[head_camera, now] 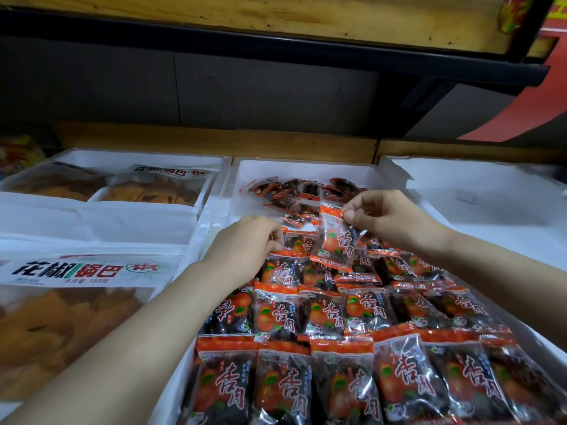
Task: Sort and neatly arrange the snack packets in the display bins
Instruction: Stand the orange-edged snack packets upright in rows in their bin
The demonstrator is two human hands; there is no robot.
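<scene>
While the right hand [383, 216] has its grip pinched on a raised packet [336, 237] by the side edge, the left hand [245, 240] pinches a row packet [294, 243] at its edge, both over the middle bin [227, 191]. Loose packets [300, 194] lie by the far wall, with bare white floor left of them.

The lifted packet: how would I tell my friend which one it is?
Find the middle white foam bin, filled with rows of orange-and-black plastic snack packets. The right hand pinches one packet above them. Only it hangs lifted clear of the rows.
</scene>
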